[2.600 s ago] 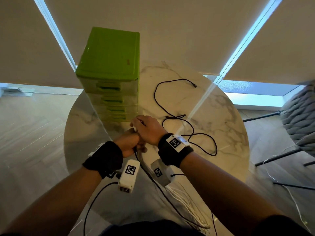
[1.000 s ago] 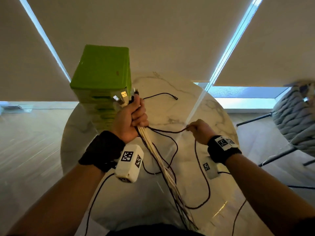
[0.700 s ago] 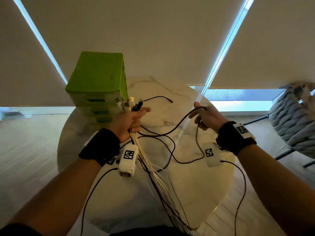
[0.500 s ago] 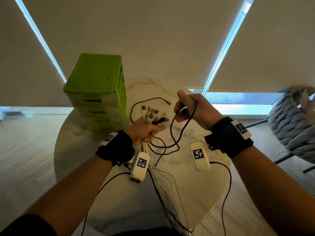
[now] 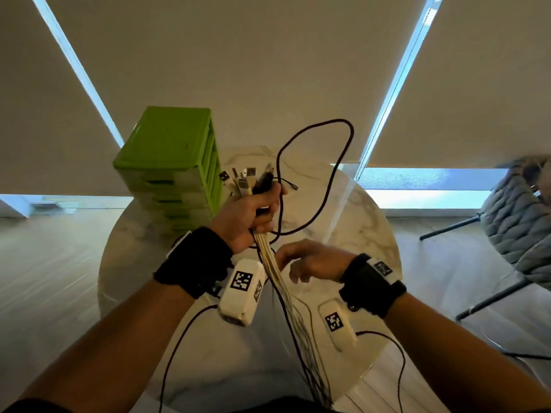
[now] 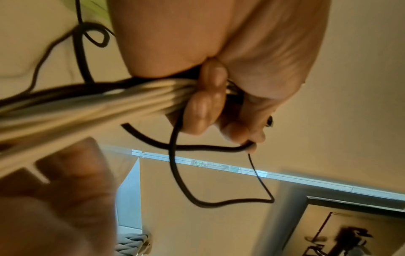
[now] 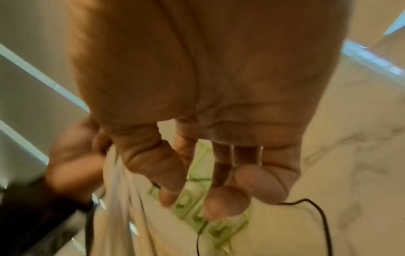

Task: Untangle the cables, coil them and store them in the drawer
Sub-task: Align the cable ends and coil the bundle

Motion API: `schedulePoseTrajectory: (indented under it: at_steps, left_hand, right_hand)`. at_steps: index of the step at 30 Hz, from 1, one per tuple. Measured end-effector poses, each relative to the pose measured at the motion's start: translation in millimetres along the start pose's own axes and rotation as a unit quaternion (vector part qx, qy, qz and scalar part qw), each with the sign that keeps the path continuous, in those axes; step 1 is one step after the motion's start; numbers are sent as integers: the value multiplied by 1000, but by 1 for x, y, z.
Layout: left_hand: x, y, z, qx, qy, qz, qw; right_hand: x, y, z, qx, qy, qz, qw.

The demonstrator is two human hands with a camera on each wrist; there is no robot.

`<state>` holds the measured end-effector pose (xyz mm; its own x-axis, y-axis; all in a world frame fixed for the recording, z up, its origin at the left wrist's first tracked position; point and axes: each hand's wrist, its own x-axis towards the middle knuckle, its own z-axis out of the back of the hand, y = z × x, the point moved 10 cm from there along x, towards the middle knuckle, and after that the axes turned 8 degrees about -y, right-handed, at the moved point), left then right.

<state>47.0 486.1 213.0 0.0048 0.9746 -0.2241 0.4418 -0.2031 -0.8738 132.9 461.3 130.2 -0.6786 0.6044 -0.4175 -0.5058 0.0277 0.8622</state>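
Your round marble table (image 5: pixel 357 222) fills the middle of the head view. The green drawer box (image 5: pixel 170 156) stands on it at about ten o'clock, and its drawers look closed. Your left hand (image 5: pixel 247 216) is up above the table, fingers (image 6: pixel 206 107) curled tight around the bunch of white cables (image 5: pixel 274 263), which hangs down toward six o'clock. A black cable (image 5: pixel 346 162) loops up toward twelve o'clock from that same fist. The plugs (image 5: pixel 244 177) stick out the top. Your right hand (image 5: pixel 313 260) is just beside the bunch, at four o'clock from the left, fingers (image 7: pixel 223 199) loose and a little spread, holding nothing.
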Motion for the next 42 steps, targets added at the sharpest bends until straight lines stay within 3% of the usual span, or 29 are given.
schedulePoseTrajectory:
  at_steps: [4, 8, 11, 14, 16, 19, 22, 24, 27, 32, 36, 39, 42]
  left_hand:
    - [-5, -9, -33, 14, 51, -4, 999]
    - [-14, -13, -74, 33, 118, -16, 992]
    - [-20, -20, -93, 53, 138, -34, 988]
    - [-24, -31, -97, 41, 122, -45, 991]
    - [-24, -34, -101, 51, 116, -51, 991]
    - [-19, -27, -101, 116, 97, -44, 988]
    - [-9, -11, -110, 161, 54, -42, 985]
    - [-2, -6, -114, 186, 12, -53, 981]
    - [7, 1, -121, 225, -10, -60, 972]
    - [10, 7, -137, 222, 33, -36, 974]
    - [16, -12, -101, 192, -40, -59, 979]
    - [16, -18, -63, 160, -116, -60, 978]
    - [12, -21, -37, 136, -166, -61, 975]
  right_hand:
    - [-3, 21, 0, 72, -61, 69, 993]
    - [-12, 40, 5, 53, -50, 126, 989]
    - [-14, 22, 13, 36, -39, 93, 994]
    - [-14, -19, 74, 2, -170, 24, 985]
    - [-38, -49, 148, 26, -342, 0, 939]
    - [-103, -71, 234, -45, -557, -10, 829]
    - [-158, -76, 280, -92, -643, 16, 760]
    - [-188, -92, 300, -105, -674, -9, 731]
    - [-207, -136, 305, -80, -650, -75, 752]
    - [-148, -153, 243, -75, -505, -65, 858]
    - [-79, -141, 185, -156, -361, -72, 917]
    - [-28, -153, 145, -194, -266, -120, 936]
    - [20, -148, 113, -221, -204, -119, 946]
